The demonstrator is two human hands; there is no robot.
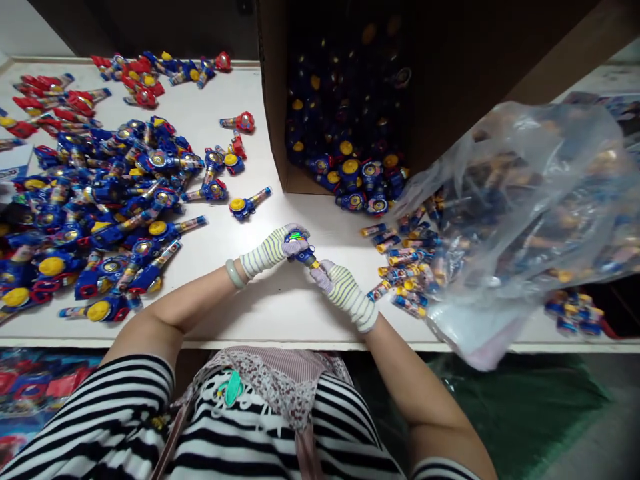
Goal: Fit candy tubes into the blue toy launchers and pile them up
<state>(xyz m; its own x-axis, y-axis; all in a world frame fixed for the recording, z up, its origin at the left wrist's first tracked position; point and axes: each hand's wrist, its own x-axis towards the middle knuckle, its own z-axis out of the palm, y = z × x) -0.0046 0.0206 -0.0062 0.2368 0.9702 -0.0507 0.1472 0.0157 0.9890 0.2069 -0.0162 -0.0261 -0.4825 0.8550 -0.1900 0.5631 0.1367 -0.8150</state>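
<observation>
We look down at a white bench (320,320) where two gloved hands meet near the front edge. The left hand (275,250) is closed around a blue toy (297,245) with a lit green patch on top. The right hand (346,290) pinches the yellow end (315,265) of a tube that meets the toy's lower side; we cannot tell how firmly the two are joined.

To our left is a deep pile of blue toys with tubes (107,193), with red toys (83,100) behind it. One blue toy with its tube (243,208) lies alone, between the pile and the hands. Ahead stands a cardboard box (274,127), open towards us, with blue toy heads (350,167) heaped to its lip and a few lying out on the bench. To our right, loose tubes (403,272) lie at the mouth of a clear plastic bag (530,200), one corner of which droops over the front edge.

We judge that a crooked push could leave the tube loose or strain the joint, and that smooth glove fabric might let the yellow end slip. A sleeve or forearm snagging the drooping bag could drag tubes to the floor, and a knock to the box could send more heads rolling out.
</observation>
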